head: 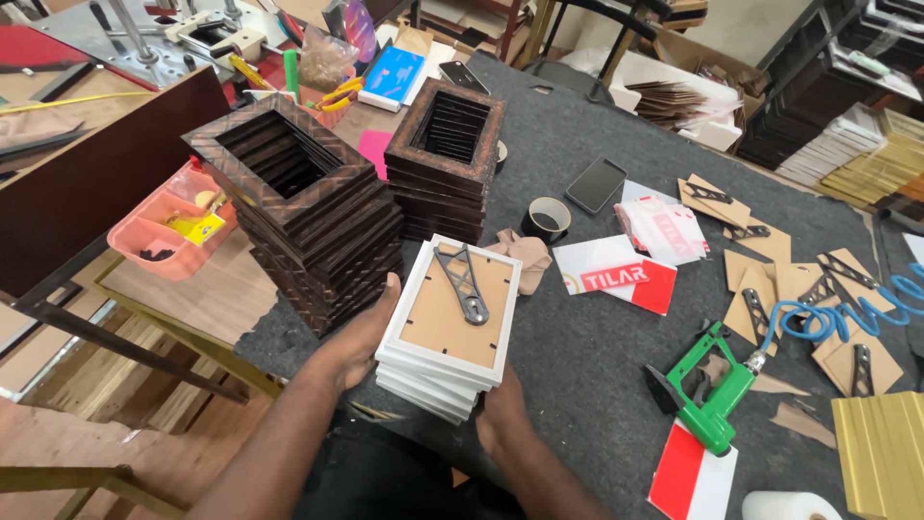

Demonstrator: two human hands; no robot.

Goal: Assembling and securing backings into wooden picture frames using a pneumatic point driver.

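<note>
A stack of small white picture frames (445,327) lies face down on the grey felt table (577,356), the top one showing a brown backboard with a grey metal stand. My left hand (364,332) grips the stack's left side. At the stack's near edge, partly under it, my right hand (500,414) holds it. Just to the left leans a tall stack of dark brown frames (308,207), touching my left hand. A second dark stack (445,159) stands behind.
A green pneumatic stapler (717,395) with a blue coiled hose (847,308) lies to the right. Brown backboards with stands (780,289), a tape roll (549,217), a phone (595,185), red-white packets (616,274), gold frames (881,448) and a pink tray (173,226) surround the work.
</note>
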